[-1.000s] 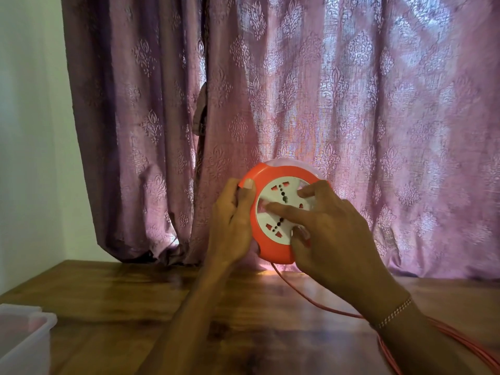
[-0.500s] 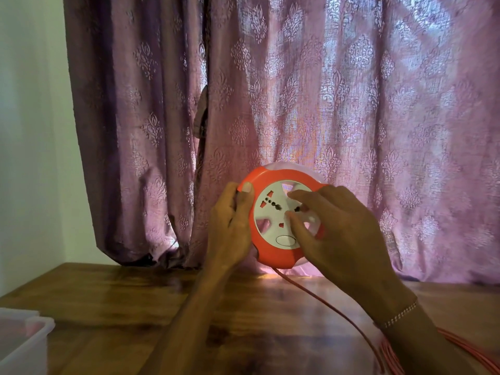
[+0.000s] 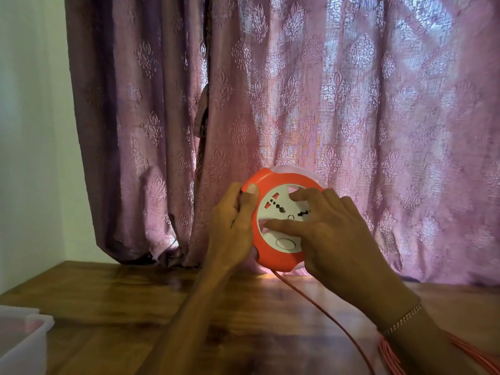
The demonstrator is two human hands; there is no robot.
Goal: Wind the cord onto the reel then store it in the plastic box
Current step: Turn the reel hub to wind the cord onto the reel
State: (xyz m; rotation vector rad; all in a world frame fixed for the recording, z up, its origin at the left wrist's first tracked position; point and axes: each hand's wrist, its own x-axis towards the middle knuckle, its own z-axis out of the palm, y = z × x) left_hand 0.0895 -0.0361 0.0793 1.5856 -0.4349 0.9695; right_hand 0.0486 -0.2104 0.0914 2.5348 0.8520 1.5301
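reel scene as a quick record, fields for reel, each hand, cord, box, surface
reel: orange reel with white socket face, held upright above the table
left hand: left hand grips the reel's left rim, thumb on the front edge
right hand: right hand has its fingers on the white face
cord: orange cord runs from the reel's underside across the table to a loose bundle at lower right, not yet wound
box: clear plastic box at lower left, apart from the reel
surface: wooden table
backdrop: purple curtain

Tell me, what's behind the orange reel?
Right behind the reel hangs a purple patterned curtain with light glowing through. The left hand grips the reel's edge; its fingers curl behind, hidden. What's beyond the curtain can't be seen.
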